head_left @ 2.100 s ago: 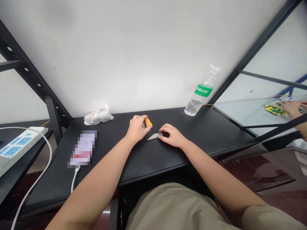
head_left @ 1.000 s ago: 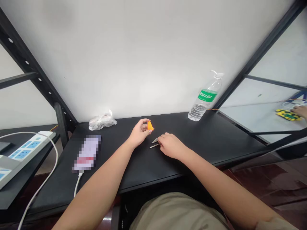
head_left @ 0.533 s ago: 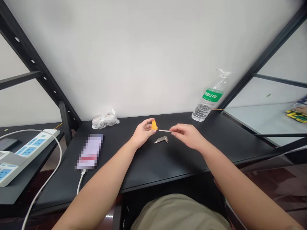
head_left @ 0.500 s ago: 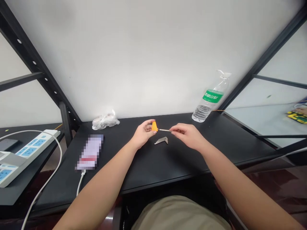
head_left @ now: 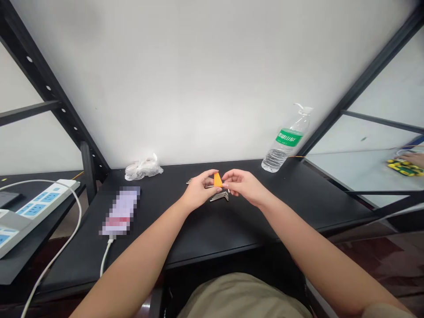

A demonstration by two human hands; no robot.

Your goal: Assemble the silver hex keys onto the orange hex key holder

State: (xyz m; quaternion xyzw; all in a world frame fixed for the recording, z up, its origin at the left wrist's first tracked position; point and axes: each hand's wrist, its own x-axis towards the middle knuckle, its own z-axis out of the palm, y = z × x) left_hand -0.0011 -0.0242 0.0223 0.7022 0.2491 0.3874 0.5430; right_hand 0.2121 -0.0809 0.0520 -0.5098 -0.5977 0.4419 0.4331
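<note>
Two hands were the person's own, one left hand and one right hand. One orange piece was counted between them. The L-shaped metal keys numbered several, overlapping too closely for an exact count. One black surface bore one bottle, one phone and one plastic bundle. One power strip and two visible lengths of white cable appeared leftward; rightward, one yellow-and-green object and one co-worker's hand.
</note>
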